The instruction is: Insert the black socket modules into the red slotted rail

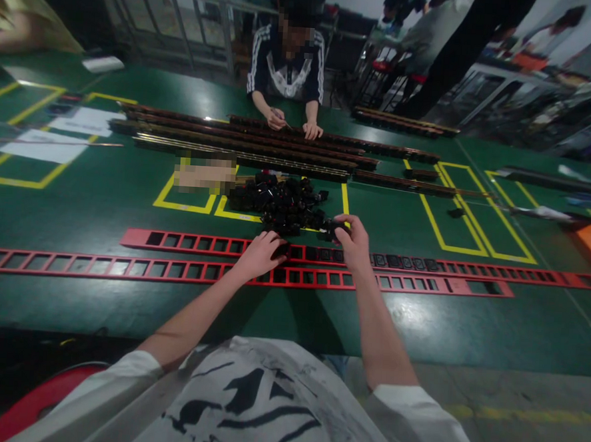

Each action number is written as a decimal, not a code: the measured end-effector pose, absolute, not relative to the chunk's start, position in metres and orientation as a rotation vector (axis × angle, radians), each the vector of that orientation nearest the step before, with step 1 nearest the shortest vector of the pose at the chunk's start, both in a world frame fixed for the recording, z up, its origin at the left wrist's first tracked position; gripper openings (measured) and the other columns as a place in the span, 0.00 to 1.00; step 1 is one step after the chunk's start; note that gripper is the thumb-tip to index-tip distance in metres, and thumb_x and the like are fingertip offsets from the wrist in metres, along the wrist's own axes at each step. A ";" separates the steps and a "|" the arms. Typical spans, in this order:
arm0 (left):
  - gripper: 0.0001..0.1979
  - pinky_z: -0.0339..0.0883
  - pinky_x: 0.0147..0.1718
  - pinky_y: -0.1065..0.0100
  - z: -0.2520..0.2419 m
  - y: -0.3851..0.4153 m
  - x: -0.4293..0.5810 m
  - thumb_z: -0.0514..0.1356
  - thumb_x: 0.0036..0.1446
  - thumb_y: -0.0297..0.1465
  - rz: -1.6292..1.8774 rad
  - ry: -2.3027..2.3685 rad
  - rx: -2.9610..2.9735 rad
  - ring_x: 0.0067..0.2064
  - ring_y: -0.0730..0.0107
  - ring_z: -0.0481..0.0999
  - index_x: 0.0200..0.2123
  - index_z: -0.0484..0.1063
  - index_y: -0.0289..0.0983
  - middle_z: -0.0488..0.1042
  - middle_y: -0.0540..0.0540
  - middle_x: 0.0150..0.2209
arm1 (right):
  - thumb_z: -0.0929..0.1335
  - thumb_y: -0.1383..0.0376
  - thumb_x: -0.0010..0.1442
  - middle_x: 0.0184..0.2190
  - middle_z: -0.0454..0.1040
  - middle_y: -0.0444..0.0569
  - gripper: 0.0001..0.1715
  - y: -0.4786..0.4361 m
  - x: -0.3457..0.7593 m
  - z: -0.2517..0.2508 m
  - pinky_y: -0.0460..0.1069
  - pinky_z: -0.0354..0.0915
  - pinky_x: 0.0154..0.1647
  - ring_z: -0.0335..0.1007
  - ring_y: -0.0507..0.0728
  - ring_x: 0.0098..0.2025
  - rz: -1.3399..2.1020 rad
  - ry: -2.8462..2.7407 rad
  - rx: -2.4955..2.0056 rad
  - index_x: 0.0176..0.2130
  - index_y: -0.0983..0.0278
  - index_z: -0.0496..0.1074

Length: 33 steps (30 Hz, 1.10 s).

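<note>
Right hand (356,243) pinching a black part (332,229) — black pile (283,199) at its ten o'clock, left hand (259,256) curled over the farther red strip (134,238), grip impossible to tell

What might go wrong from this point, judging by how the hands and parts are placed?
The right hand appears to pinch a black part beside the loose pile of black parts; lifting it might drag neighbours along.

The left hand rests over the farther red slotted strip, so a sideways push could shift it.

The nearer red slotted strip lies close alongside, so a dropped part might land in the wrong strip.
</note>
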<state>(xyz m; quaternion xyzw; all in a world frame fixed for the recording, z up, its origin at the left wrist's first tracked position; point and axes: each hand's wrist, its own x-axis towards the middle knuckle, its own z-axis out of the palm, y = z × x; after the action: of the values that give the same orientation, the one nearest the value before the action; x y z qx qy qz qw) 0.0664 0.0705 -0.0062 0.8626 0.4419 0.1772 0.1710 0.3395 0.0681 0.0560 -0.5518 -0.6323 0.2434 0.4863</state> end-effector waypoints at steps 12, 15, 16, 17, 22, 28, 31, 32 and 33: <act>0.19 0.67 0.54 0.55 -0.009 0.073 0.065 0.63 0.63 0.35 0.528 1.233 2.446 0.52 0.56 0.69 0.55 0.73 0.38 0.71 0.42 0.52 | 0.71 0.62 0.56 0.49 0.73 0.53 0.27 0.033 0.283 -0.007 0.50 0.72 0.32 0.71 0.54 0.35 0.775 -1.649 -1.286 0.55 0.61 0.71; 0.19 0.68 0.53 0.55 -0.010 0.073 0.065 0.63 0.62 0.36 0.550 1.225 2.458 0.52 0.56 0.69 0.55 0.73 0.38 0.71 0.42 0.51 | 0.68 0.64 0.60 0.53 0.70 0.56 0.27 0.029 0.279 -0.008 0.53 0.75 0.38 0.72 0.57 0.40 0.567 -1.746 -1.356 0.59 0.60 0.70; 0.18 0.68 0.53 0.56 -0.010 0.073 0.064 0.62 0.62 0.37 0.558 1.222 2.463 0.51 0.56 0.69 0.54 0.73 0.37 0.71 0.42 0.51 | 0.67 0.64 0.62 0.54 0.69 0.56 0.27 0.027 0.278 -0.009 0.54 0.76 0.42 0.72 0.58 0.43 0.514 -1.759 -1.376 0.60 0.59 0.70; 0.18 0.68 0.53 0.56 -0.009 0.073 0.064 0.62 0.63 0.37 0.564 1.221 2.467 0.51 0.56 0.69 0.54 0.73 0.37 0.72 0.42 0.51 | 0.67 0.63 0.64 0.54 0.68 0.56 0.27 0.026 0.276 -0.010 0.55 0.76 0.45 0.73 0.59 0.46 0.469 -1.765 -1.391 0.61 0.59 0.69; 0.19 0.68 0.53 0.55 -0.009 0.072 0.065 0.62 0.63 0.37 0.558 1.237 2.476 0.52 0.56 0.69 0.55 0.73 0.38 0.71 0.42 0.51 | 0.67 0.66 0.63 0.55 0.65 0.57 0.26 0.026 0.276 -0.017 0.57 0.76 0.50 0.72 0.60 0.50 0.418 -1.725 -1.407 0.61 0.59 0.71; 0.20 0.68 0.54 0.54 -0.012 0.072 0.065 0.61 0.64 0.39 0.561 1.248 2.488 0.52 0.55 0.70 0.56 0.73 0.38 0.70 0.41 0.51 | 0.69 0.66 0.62 0.52 0.68 0.56 0.29 0.027 0.281 -0.024 0.57 0.74 0.50 0.72 0.61 0.51 0.285 -1.629 -1.450 0.61 0.60 0.69; 0.20 0.68 0.54 0.54 -0.011 0.071 0.065 0.61 0.64 0.38 0.570 1.257 2.486 0.53 0.55 0.70 0.56 0.73 0.38 0.71 0.42 0.51 | 0.70 0.61 0.63 0.47 0.71 0.54 0.26 0.026 0.278 -0.024 0.57 0.73 0.45 0.72 0.63 0.46 0.178 -1.703 -1.565 0.60 0.58 0.72; 0.20 0.68 0.54 0.54 -0.011 0.071 0.065 0.61 0.64 0.38 0.574 1.258 2.485 0.53 0.55 0.69 0.57 0.73 0.38 0.71 0.41 0.51 | 0.71 0.61 0.63 0.45 0.72 0.55 0.24 0.025 0.277 -0.023 0.58 0.71 0.46 0.71 0.64 0.47 0.133 -1.750 -1.591 0.58 0.58 0.73; 0.20 0.68 0.54 0.54 -0.011 0.070 0.065 0.61 0.64 0.38 0.578 1.257 2.484 0.53 0.55 0.69 0.57 0.73 0.38 0.71 0.41 0.52 | 0.71 0.60 0.63 0.45 0.73 0.56 0.24 0.025 0.275 -0.022 0.60 0.70 0.47 0.70 0.65 0.48 0.094 -1.799 -1.607 0.57 0.59 0.74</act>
<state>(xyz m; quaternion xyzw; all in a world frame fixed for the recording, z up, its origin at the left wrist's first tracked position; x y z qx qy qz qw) 0.0655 0.0702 -0.0106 0.8640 0.4371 0.2009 0.1486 0.2754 0.0248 -0.0220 -0.6220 -0.6965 0.0363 0.3560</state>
